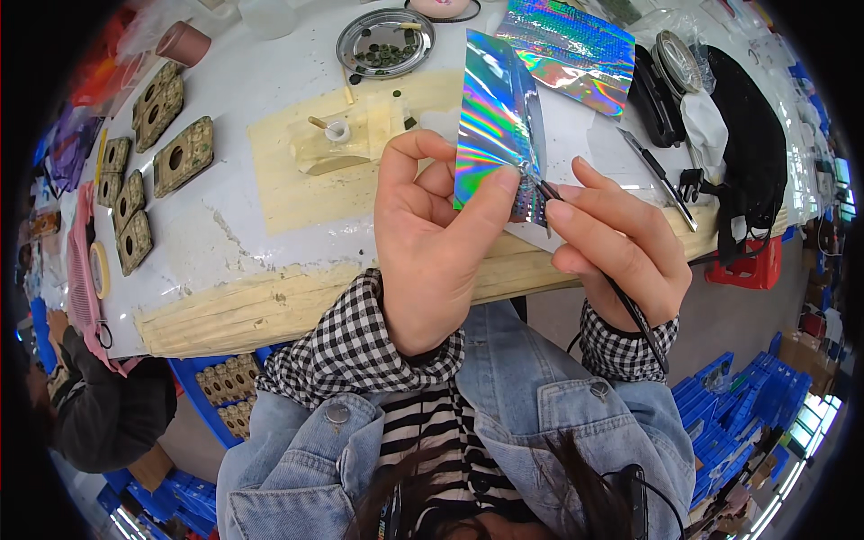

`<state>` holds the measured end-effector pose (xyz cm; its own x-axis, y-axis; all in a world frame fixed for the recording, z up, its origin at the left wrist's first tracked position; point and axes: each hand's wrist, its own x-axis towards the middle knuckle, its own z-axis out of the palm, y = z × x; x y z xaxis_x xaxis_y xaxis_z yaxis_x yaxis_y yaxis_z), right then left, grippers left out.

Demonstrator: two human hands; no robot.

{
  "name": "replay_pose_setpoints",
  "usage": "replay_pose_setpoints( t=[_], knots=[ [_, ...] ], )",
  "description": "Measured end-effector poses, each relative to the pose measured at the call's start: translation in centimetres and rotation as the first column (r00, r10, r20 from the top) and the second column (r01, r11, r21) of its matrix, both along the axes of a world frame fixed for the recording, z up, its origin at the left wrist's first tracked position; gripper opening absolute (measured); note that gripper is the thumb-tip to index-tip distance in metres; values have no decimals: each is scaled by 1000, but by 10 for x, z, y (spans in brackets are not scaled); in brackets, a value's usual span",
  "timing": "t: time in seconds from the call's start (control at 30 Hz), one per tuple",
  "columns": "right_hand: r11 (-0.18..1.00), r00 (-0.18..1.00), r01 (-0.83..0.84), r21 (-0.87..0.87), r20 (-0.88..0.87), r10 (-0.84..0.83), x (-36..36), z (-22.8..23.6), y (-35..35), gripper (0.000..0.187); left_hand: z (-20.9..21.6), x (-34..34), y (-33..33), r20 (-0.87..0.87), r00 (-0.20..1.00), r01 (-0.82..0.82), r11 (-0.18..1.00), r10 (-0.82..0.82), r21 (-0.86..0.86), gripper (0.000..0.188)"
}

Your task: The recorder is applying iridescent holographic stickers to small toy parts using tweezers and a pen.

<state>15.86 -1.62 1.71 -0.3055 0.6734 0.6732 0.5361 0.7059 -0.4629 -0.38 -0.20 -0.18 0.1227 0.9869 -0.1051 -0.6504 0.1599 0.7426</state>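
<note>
My left hand (441, 238) pinches a shiny holographic sheet (490, 126) between thumb and fingers, above the table's front edge. The sheet is bent along its right side. Closed round a slim black tool that looks like tweezers (633, 312), my right hand (621, 238) brings its tip against the sheet's lower right edge, next to my left thumb. Whether the tip grips anything is too small to tell. Beyond the hands lies a second holographic sheet (576, 58).
Several camouflage-patterned blocks with round holes (184, 157) stand at the left. A silver dish (342, 45) holds small dark green discs. A small white cup (337, 132) sits on yellowish tape (270, 193). A utility knife (661, 175) lies right. Another person's sleeve (117, 405) shows lower left.
</note>
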Motion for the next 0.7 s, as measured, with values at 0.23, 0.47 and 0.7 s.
replay_pose_setpoints(
  t=[0.23,0.47,0.7],
  knots=[
    [1000,1000,-15,11,24,14,2,-1,0,36,1,0,0,-3,1000,5,1000,-5,-18,33],
    [1000,1000,-12,-9,5,12,1,0,-1,35,-1,0,0,-3,1000,2,1000,-2,-10,33],
    [998,998,-29,-52,54,32,1,8,0,29,-1,-1,0,-7,1000,0,1000,0,-5,34]
  ],
)
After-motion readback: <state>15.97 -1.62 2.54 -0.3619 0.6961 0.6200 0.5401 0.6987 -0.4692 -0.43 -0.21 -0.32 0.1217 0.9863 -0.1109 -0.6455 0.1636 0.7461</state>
